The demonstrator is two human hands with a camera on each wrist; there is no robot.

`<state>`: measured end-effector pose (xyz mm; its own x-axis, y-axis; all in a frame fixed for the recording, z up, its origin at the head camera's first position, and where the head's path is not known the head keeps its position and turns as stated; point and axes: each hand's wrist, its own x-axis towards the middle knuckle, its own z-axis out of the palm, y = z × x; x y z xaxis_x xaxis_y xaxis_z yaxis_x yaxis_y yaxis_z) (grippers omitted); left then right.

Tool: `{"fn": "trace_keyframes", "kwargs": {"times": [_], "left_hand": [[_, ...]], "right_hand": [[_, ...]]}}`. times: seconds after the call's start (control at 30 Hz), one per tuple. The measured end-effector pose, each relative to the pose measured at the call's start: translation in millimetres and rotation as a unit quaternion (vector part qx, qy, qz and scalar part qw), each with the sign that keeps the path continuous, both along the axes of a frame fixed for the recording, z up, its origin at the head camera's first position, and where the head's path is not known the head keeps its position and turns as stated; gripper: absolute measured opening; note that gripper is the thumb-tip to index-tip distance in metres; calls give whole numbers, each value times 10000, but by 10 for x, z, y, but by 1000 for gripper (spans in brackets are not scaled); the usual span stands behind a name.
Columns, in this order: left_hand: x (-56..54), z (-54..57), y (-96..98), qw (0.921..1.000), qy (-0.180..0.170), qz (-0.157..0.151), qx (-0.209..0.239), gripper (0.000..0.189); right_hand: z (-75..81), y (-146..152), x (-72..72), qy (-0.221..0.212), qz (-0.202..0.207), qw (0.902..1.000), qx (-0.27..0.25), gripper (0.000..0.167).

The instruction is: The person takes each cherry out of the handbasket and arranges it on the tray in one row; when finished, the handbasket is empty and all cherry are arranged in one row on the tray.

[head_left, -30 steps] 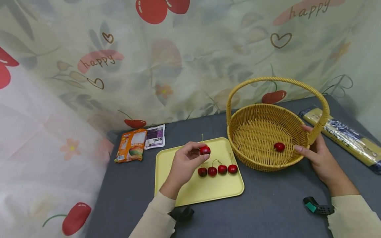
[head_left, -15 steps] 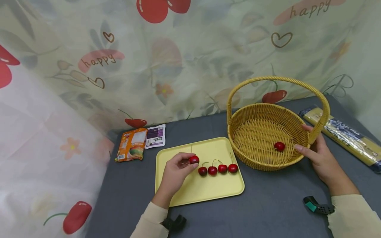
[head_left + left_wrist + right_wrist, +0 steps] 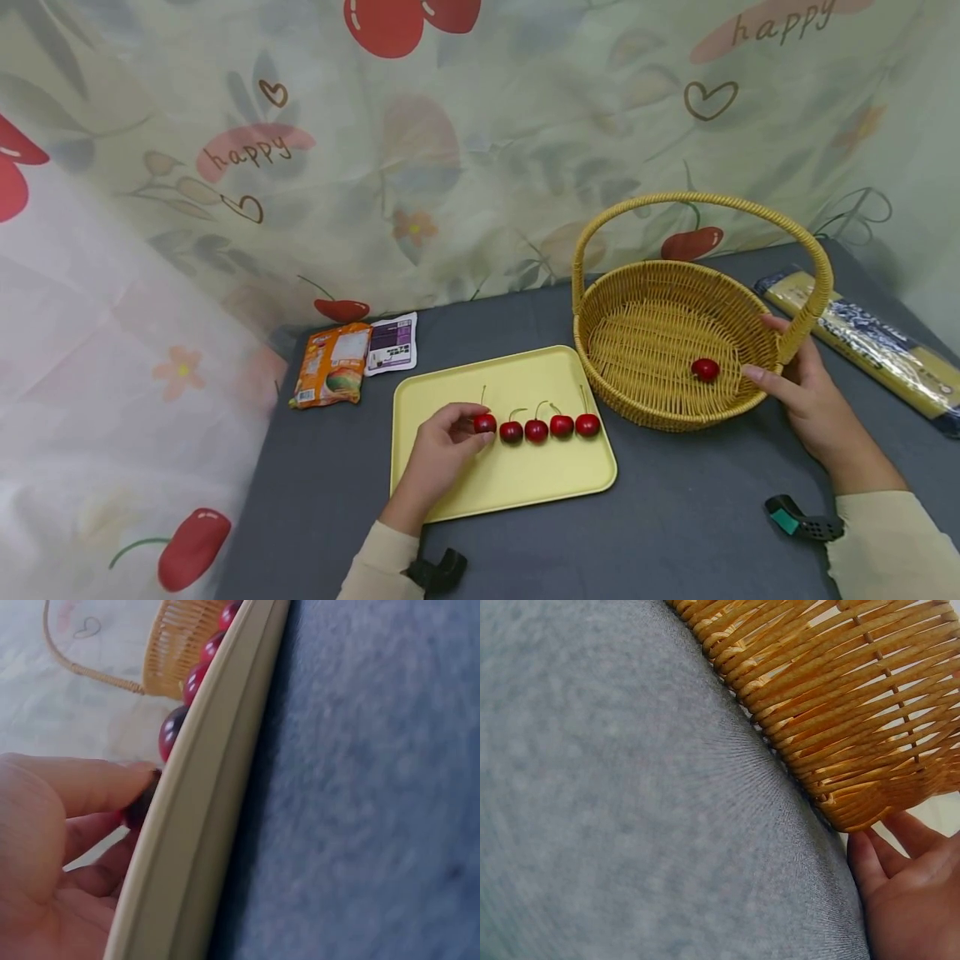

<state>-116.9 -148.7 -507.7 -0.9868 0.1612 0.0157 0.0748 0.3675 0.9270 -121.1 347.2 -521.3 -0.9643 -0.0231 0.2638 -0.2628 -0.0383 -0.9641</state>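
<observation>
My left hand (image 3: pixel 441 450) pinches a dark red cherry (image 3: pixel 485 424) between thumb and fingers, low over the yellow tray (image 3: pixel 532 479). That cherry stands stem up at the left end of a row of several cherries (image 3: pixel 536 431). In the left wrist view the tray's rim (image 3: pixel 199 780) hides the lower part of the pinched cherry (image 3: pixel 139 804). On the right, my right hand (image 3: pixel 806 408) grips the side of a woven basket (image 3: pixel 637 396), thumb over the rim and fingers outside. A single cherry (image 3: pixel 705 369) lies inside it.
An orange snack packet (image 3: pixel 332 367) and a purple-and-white pouch (image 3: pixel 392 345) lie behind the tray at left. A long gold package (image 3: pixel 870 350) lies right of the basket. The basket's tall handle (image 3: pixel 701 200) arches above it; a printed cloth (image 3: pixel 480 167) hangs behind the table.
My left hand has moved left and then down toward the tray with the cherry, bringing it level with the row. The right hand and basket have stayed put.
</observation>
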Motion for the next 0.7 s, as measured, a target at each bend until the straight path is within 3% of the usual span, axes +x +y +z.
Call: {"fn": "trace_keyframes", "kwargs": {"times": [0.33, 0.7], "left_hand": [[-24, -29, -72, 9969, -42, -360, -704, 25], [-7, -1, -65, 9949, 42, -511, -871, 28]], "right_hand": [[-9, 3, -4, -34, 10, 10000, 3, 72], [-17, 12, -11, 5, 22, 10000, -29, 72]]}}
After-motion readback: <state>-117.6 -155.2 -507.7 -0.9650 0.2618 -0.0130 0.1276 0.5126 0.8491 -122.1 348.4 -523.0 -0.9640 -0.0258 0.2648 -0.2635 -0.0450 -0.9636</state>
